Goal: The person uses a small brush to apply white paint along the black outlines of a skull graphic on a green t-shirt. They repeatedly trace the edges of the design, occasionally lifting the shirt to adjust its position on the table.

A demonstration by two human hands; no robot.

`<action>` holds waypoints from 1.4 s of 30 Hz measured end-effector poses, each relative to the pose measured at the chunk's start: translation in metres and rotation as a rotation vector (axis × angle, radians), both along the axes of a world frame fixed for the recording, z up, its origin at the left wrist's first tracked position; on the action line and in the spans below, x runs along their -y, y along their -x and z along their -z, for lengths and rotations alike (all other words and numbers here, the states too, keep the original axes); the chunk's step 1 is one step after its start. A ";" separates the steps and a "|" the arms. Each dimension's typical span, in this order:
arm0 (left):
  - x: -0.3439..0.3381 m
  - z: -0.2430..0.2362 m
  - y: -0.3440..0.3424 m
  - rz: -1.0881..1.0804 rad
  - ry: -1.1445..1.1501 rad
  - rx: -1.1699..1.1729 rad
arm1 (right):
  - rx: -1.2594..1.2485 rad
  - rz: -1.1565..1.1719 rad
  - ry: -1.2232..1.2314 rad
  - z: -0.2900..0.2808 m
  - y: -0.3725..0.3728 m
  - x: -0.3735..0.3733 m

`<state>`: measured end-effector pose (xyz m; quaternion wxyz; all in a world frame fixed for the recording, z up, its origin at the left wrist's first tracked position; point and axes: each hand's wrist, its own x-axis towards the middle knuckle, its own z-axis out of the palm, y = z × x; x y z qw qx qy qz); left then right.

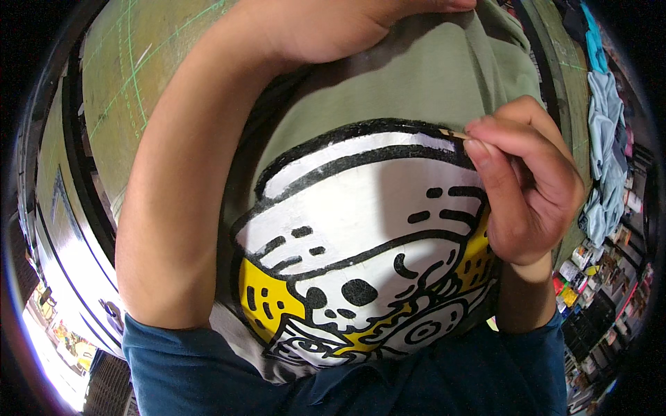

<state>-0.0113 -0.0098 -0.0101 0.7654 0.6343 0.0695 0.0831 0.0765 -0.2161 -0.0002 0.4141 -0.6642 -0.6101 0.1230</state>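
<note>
An olive-green shirt (pixel 409 76) lies spread beneath my hands, bearing a large cartoon skull design (pixel 388 187) in white, yellow and black. My left hand (pixel 354 21) rests across the shirt's upper part at the top edge, its fingers mostly out of frame, so their grip is unclear. My right hand (pixel 520 166) is closed in a pinch on a thin wooden stick (pixel 451 134), whose tip touches the black upper outline of the design. My left forearm crosses the fabric's left side.
A green board (pixel 118 48) with grid lines sits at the upper left, beside dark rails and a pale curved surface (pixel 69 229). Light-blue cloths (pixel 603 159) hang along the right, with many small containers (pixel 576 270) below them. Bright light shows at the lower left.
</note>
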 end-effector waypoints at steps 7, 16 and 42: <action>0.007 0.003 -0.005 -0.110 -0.061 -0.014 | -0.019 0.009 -0.013 0.002 -0.002 0.000; 0.009 -0.001 -0.004 -0.130 -0.049 -0.051 | -0.032 0.014 0.014 0.000 -0.002 -0.002; 0.008 -0.002 -0.003 -0.134 -0.117 -0.078 | -0.034 -0.025 -0.002 0.006 -0.004 -0.006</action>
